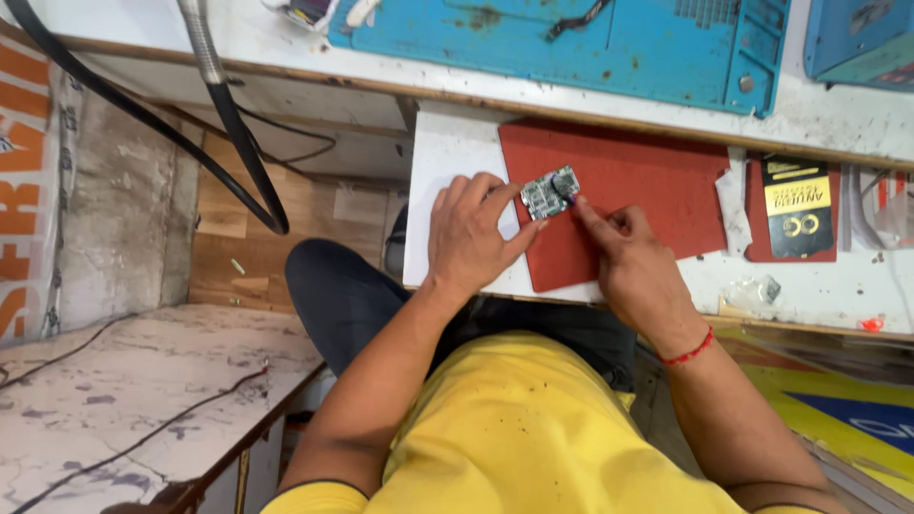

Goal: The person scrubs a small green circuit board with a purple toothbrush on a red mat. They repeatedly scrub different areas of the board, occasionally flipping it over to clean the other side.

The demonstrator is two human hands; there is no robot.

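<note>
A small grey circuit board (549, 193) lies tilted on a red mat (657, 181) on the white work surface (447, 152). My left hand (471, 233) pinches the board's left edge between fingertips and thumb. At the board's right end, my right hand (630, 259) presses down with its extended index finger, the other fingers curled. A red thread band circles the right wrist.
A blue work mat (609, 48) lies on the bench beyond. A black and yellow package (798, 207) sits right of the red mat, with crumpled plastic (752, 290) near the front edge. Black cables (238, 133) hang at the left over a marble slab (124, 390).
</note>
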